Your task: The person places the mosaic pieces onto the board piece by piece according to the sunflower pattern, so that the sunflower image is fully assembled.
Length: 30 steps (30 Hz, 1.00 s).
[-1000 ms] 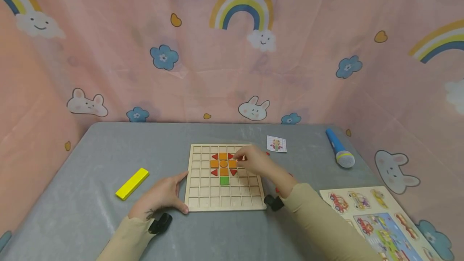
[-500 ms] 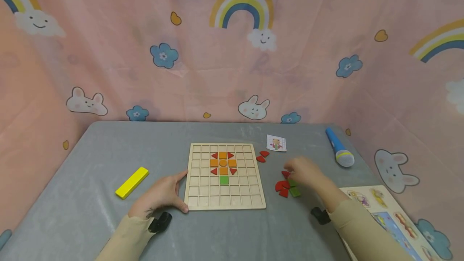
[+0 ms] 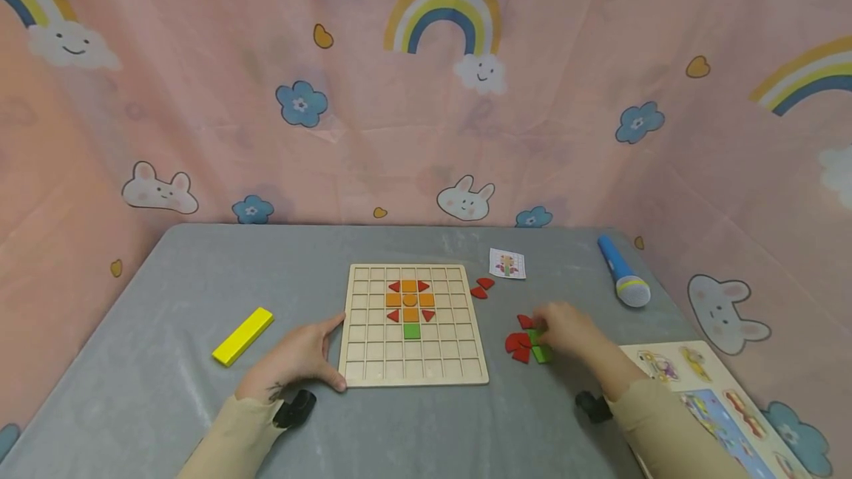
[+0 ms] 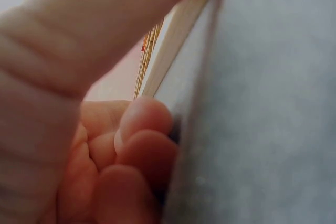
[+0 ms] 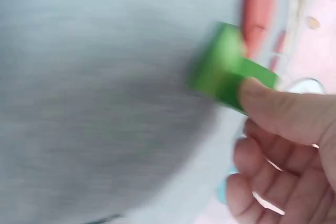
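Observation:
A wooden grid board (image 3: 373, 372) lies mid-table, bearing orange squares, an orange round piece (image 3: 410, 300), red triangles and a green square (image 3: 412, 331). My left hand (image 3: 302, 353) rests at its left side, thumb by the near corner and index finger against the edge; the other fingers are loosely bent in the left wrist view (image 4: 142, 129). To the right of the board, my right hand (image 3: 566, 327) pinches a green square tile (image 5: 257, 72) under its thumb. Another green tile (image 3: 542, 354) and several red pieces (image 3: 518, 342) lie beside the fingers.
Two red pieces (image 3: 482, 287) lie off the board's right edge, below a small pattern card (image 3: 507, 263). A yellow bar (image 3: 242, 336) sits to the left. At the right are a blue toy microphone (image 3: 622, 272) and a picture puzzle board (image 3: 732, 420), partly under the right sleeve.
My right hand has left the board's red triangles and moved right to the loose pieces, then slightly nearer, onto the green tiles. The left hand stays at the board's edge.

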Motion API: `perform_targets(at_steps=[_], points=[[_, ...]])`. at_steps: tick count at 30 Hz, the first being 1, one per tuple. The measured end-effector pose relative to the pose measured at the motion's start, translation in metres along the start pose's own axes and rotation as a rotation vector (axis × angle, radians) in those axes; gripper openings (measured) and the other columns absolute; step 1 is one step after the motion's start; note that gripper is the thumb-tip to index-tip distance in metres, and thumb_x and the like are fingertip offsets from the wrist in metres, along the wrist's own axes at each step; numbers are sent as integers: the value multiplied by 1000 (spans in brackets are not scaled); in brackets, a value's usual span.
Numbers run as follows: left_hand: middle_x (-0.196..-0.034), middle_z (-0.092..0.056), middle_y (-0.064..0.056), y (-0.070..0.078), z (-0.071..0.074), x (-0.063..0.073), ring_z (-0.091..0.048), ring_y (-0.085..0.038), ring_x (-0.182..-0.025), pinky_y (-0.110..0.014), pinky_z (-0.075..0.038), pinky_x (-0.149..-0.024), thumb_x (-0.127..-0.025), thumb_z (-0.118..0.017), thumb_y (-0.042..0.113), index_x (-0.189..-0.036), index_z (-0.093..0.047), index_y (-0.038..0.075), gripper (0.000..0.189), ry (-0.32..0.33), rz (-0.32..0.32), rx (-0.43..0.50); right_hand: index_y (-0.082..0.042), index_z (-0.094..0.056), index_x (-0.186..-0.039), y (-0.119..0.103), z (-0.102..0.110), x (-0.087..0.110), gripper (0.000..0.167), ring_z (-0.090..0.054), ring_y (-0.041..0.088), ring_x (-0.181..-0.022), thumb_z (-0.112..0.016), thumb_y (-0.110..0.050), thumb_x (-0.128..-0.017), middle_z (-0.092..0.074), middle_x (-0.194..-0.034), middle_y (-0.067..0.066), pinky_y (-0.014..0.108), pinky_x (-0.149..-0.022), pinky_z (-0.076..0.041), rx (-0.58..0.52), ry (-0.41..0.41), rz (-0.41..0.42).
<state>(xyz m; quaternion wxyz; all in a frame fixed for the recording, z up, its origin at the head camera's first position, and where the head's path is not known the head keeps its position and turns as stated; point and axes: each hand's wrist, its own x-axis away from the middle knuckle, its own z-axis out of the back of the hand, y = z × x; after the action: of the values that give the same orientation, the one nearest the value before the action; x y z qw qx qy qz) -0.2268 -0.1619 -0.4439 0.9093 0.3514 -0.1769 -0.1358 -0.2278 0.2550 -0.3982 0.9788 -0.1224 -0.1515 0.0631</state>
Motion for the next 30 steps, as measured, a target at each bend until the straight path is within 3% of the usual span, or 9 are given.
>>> perform_targets(at_steps=[5, 9, 12, 16, 24, 30], points=[[-56, -50, -3, 1, 0, 1, -41, -13, -46, -26, -33, -45, -40, -93, 27, -144, -31, 6, 124, 0, 21, 9, -7, -71, -92, -36, 12, -5, 12, -56, 15, -74, -67, -10, -81, -66, -88, 2, 35, -70, -50, -58, -7, 29], [-56, -50, -3, 0, 0, 1, -41, -14, -46, -27, -32, -44, -40, -93, 25, -145, -31, 7, 124, 5, 32, 21, -9, -72, -89, -82, 6, -16, 10, -54, 12, -72, -69, -9, -80, -67, -84, 0, 30, -67, -48, -125, 34, 201], [-56, -50, -3, 0, 0, 1, -41, -13, -46, -27, -33, -44, -40, -93, 26, -144, -31, 7, 123, 9, 25, 12, -11, -70, -83, -113, -7, -23, 4, -51, 11, -70, -70, -8, -80, -62, -77, -4, 26, -64, -45, -168, 20, 336], [-56, -51, -3, 1, -1, 0, -42, -13, -46, -26, -33, -45, -40, -93, 28, -144, -31, 7, 123, 1, 13, -5, -16, -65, -73, -140, -23, -30, 11, -48, 10, -66, -69, -8, -79, -56, -68, -8, 25, -61, -41, -137, -18, 418], [-56, -50, -3, 1, 0, 1, -41, -13, -46, -26, -33, -44, -40, -93, 25, -144, -30, 6, 124, -1, 17, 16, -16, -68, -71, -155, -37, -37, 8, -51, 7, -65, -72, -11, -77, -61, -70, -9, 24, -60, -42, -10, -11, 441], [-55, -49, -3, 3, 0, 1, -39, -13, -46, -26, -32, -44, -39, -93, 24, -144, -31, 6, 123, 9, 24, 16, -13, -74, -82, -150, -34, -35, 7, -60, 11, -78, -69, -9, -78, -69, -84, -4, 28, -68, -48, 2, 31, 448]])
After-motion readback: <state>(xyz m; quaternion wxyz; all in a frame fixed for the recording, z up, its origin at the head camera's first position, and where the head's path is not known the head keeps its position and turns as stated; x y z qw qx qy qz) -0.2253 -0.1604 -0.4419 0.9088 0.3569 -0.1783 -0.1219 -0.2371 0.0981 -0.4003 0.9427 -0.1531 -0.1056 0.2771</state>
